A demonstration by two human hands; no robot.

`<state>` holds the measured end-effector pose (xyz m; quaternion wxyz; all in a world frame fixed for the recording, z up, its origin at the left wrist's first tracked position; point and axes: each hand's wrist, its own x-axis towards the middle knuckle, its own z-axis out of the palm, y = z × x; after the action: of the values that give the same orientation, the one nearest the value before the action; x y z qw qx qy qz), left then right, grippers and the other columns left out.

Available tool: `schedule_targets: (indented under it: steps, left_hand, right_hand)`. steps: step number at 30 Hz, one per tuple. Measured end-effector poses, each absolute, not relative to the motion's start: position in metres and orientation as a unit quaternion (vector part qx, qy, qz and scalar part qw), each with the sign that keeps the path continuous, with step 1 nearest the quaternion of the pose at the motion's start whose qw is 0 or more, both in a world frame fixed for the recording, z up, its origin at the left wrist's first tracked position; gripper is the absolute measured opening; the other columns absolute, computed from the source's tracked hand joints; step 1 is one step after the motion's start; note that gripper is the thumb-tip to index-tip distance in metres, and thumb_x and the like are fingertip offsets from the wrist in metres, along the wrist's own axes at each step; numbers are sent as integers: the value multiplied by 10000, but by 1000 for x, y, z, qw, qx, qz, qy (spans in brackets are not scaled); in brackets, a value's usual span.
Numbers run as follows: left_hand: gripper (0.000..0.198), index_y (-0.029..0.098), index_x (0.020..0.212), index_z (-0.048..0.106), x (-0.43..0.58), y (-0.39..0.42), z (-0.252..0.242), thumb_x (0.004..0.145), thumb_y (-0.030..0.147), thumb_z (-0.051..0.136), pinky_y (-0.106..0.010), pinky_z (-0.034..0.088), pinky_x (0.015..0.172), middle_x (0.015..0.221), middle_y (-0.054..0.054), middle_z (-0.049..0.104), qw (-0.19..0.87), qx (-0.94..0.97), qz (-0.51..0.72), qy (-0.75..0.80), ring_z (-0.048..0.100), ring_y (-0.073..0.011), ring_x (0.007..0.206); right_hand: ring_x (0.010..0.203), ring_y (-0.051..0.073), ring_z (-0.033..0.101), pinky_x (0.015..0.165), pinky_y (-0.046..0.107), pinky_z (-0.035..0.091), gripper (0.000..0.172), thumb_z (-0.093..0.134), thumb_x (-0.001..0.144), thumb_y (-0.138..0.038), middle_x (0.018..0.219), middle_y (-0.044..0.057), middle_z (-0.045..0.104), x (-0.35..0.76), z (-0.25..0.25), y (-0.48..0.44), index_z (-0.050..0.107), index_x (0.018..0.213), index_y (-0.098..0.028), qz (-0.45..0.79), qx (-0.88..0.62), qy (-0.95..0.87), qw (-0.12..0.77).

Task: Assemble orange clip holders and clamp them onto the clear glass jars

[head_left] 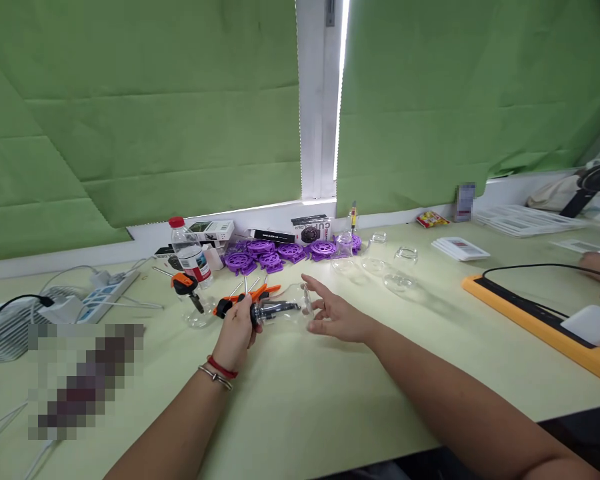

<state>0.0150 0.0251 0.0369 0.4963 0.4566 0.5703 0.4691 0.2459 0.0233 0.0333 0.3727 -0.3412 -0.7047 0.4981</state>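
Observation:
My left hand [237, 328] is closed around the black top end of a clear glass jar [295, 308], which lies tilted on its side in the air. A black fitting [279, 308] reaches into the jar's neck, and a thin metal rod rises by my left fingers. At the jar's base is my right hand [337, 315], fingers spread and curved; whether they touch the glass I cannot tell. Behind my left hand lie orange and black parts [267, 291]. Just left stands a similar glass jar [199, 319] with an orange and black top [184, 284].
Purple plastic pieces [270, 260] line the back, near small boxes [311, 229] and a red-capped bottle [189, 250]. Several clear glass jars [401, 280] stand right of centre. A white power strip [111, 292] lies left, an orange one [535, 327] right. Another person's hand [596, 263] shows far right.

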Motion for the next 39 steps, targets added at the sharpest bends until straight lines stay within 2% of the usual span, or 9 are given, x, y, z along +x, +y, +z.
schedule_targets:
  steps: [6,12,16,20,24,29,33,36,39]
  left_hand:
    - [491,163,757,583,17,18,44,809,619,407,-185,145,329,409,36,464,497,463,467,566,278,-63,320]
    - [445,186,664,515,26,6,70,832,580,396,-190,167,339,402,36,447,456,503,466,568,294,-70,325]
    - [416,184,713,538,23,3,83,821,569,420,-182,151,342,392,44,449,461,497,463,571,291,-68,320]
    - [424,177,724,534,16,6,71,818,573,411,-184,129,327,380,50,442,482,466,478,568,264,-61,292]
    - [429,178,692,504,16,6,53,825,574,404,-181,136,312,392,50,452,476,471,486,562,273,-58,283]
    - [496,164,754,550,22,1,41,808,635,405,-181,142,310,398,51,459,505,463,464,561,277,-57,287]
    - [523,157,784,567,22,0,36,803,650,394,-192,146,309,429,46,478,551,452,445,542,273,-51,278]
    - [452,170,804,545,20,1,34,799,610,442,-185,150,317,462,60,486,572,463,442,513,259,-40,288]
    - [413,186,795,501,19,1,34,792,598,470,-171,159,333,490,72,480,562,473,453,506,276,-38,319]
  right_hand:
    - [667,60,528,617,243,476,722,721,725,-396,1203,60,436,245,37,20,348,1340,-335,470,-338,-716,390]
    - [359,77,421,343,182,268,559,334,842,-697,603,-23,544,234,46,29,439,1061,-194,599,-415,-596,337]
    - [548,136,585,395,234,425,654,340,815,-734,907,97,604,231,59,25,472,1130,-175,631,-428,-556,332]
    - [867,148,592,681,329,552,813,724,704,-466,1380,112,317,231,59,12,288,1378,-340,628,-365,-564,393]
    - [840,137,609,664,288,531,775,774,655,-340,1276,87,418,231,42,5,378,1321,-336,636,-344,-561,403]
    - [537,122,615,415,193,415,527,616,766,-563,810,20,602,237,21,10,454,1119,-207,648,-376,-556,359]
    - [438,112,556,362,189,384,550,467,799,-685,637,-2,586,242,17,14,468,1007,-176,626,-404,-583,324]
    - [604,130,613,454,226,474,569,489,809,-654,874,64,612,244,19,13,479,1127,-182,617,-390,-581,360]
    - [836,134,612,660,279,533,661,673,756,-494,1275,101,450,246,21,11,391,1317,-288,595,-342,-604,405]
